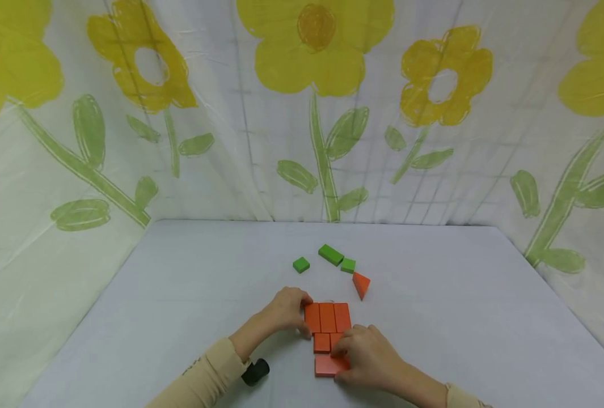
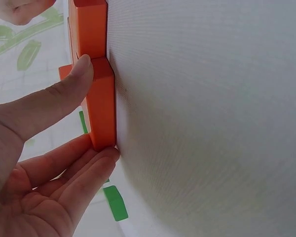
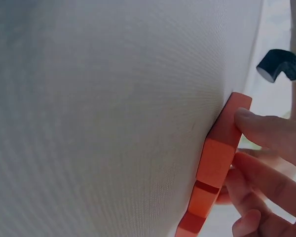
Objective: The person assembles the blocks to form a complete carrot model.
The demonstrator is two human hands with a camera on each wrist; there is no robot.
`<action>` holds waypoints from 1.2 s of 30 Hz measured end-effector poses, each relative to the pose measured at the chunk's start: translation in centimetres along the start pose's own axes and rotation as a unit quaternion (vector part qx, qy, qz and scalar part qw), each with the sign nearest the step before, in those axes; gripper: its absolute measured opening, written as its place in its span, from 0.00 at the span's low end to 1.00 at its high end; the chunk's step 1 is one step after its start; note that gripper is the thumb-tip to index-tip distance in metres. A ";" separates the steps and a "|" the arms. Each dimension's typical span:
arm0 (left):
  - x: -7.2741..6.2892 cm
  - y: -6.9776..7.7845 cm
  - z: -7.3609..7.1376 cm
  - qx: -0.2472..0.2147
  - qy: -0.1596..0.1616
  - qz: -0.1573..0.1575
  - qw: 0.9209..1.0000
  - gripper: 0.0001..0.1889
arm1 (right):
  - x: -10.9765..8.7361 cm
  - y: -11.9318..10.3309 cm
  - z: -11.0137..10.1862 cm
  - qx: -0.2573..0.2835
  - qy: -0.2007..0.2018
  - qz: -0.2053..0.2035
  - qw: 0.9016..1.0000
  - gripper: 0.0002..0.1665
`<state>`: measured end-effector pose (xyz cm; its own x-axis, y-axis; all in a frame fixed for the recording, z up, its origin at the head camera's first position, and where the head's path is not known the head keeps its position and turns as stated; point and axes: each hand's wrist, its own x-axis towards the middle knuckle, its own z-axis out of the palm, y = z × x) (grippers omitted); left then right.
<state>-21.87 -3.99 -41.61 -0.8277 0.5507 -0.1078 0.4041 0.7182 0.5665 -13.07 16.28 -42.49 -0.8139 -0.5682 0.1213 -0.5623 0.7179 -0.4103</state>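
Observation:
Several orange blocks lie flat and packed together on the table. Three upright-running rectangles form the far row, with the middle one (image 1: pixel 327 317) between two others. Below them sit two small square blocks, the left square (image 1: pixel 321 343) showing fully and the right one partly covered by fingers. A reddish-orange rectangular block (image 1: pixel 326 367) lies crosswise nearest the person. My left hand (image 1: pixel 285 310) pinches the far row's leftmost block (image 2: pixel 101 111) by its two ends, thumb near, fingers far. With thumb and fingers, my right hand (image 1: pixel 370 357) grips the nearest crosswise block (image 3: pixel 216 160) at its right part.
Beyond the orange blocks lie a green rectangular block (image 1: pixel 330 255), a green block (image 1: pixel 300 264) to its left and another green block (image 1: pixel 348 265) to its right. An orange triangular block (image 1: pixel 361 285) lies nearby. A flowered curtain (image 1: pixel 220 187) hangs behind the white table (image 1: pixel 179 272).

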 end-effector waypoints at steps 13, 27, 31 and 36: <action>0.0 -0.2 0.0 -0.002 0.001 0.010 1.000 0.28 | 0.4 -0.1 -0.2 0.004 0.002 0.016 1.000 0.14; -0.1 -0.2 0.0 -0.008 0.008 0.017 1.000 0.29 | 0.4 -0.2 -0.3 0.043 -0.001 0.028 0.999 0.15; -0.2 -0.2 0.0 -0.007 0.008 0.018 1.000 0.29 | 0.5 -0.1 -0.7 0.051 -0.010 0.036 0.998 0.15; -0.1 -0.2 0.0 -0.004 0.007 0.020 1.000 0.29 | 1.5 1.4 -3.1 -0.005 0.030 -0.025 0.999 0.07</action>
<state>-21.88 -4.18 -41.73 -0.8162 0.5731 -0.0735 0.4343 0.6924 0.5762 -15.56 17.70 -40.06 -0.7917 -0.5789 0.1950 -0.6038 0.6931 -0.3938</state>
